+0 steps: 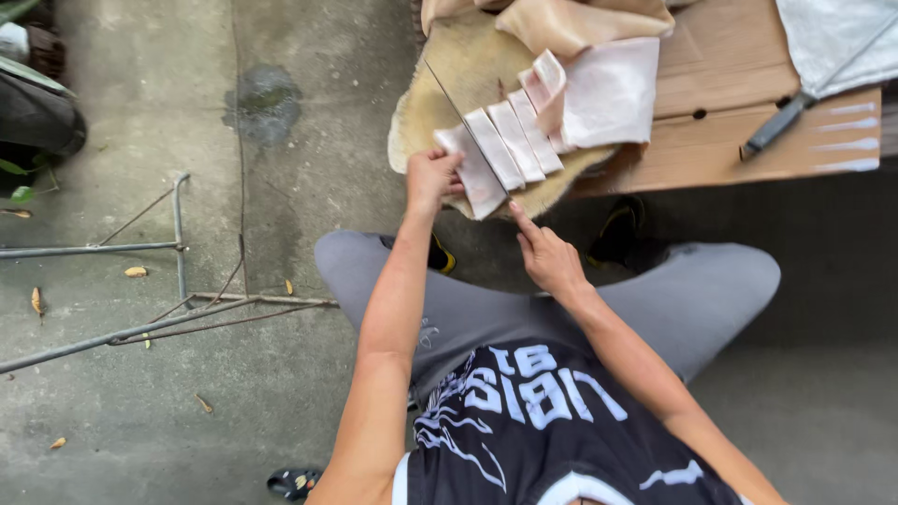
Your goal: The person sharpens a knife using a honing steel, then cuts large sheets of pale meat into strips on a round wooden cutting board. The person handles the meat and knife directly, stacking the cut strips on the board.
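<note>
I read the work item as a slab of pale pork belly [608, 89]: pinkish-white, smooth, with a thin red edge showing where it has been cut. It lies on a round wooden chopping block [449, 79], just beyond both hands.

Count, from the head view:
- Cut strips [500, 150]: four clear ones lying side by side, plus one or two more folded against the uncut slab (I cannot separate those reliably).
- Uncut slab: one.
- Knives: two. One long thin blade [468, 126] is at work; a second knife with a dark handle [776, 126] lies well to the right of the grip on flattened brown cardboard [739, 93].

Orientation: each strip's long axis runs diagonally, from near the hands up and away to the left, parallel to the blade. The blade's own long axis follows the same diagonal, its tip pointing away from me.

Grip state:
- Left hand [430, 178]: fingers curled and pressed down on the nearest strip, at its near end.
- Right hand [547, 257]: closed around the near end of the blade's handle, index finger extended along it, just to the right of the strips.

Grey trousers and concrete floor [187, 93] lie below the grip.
</note>
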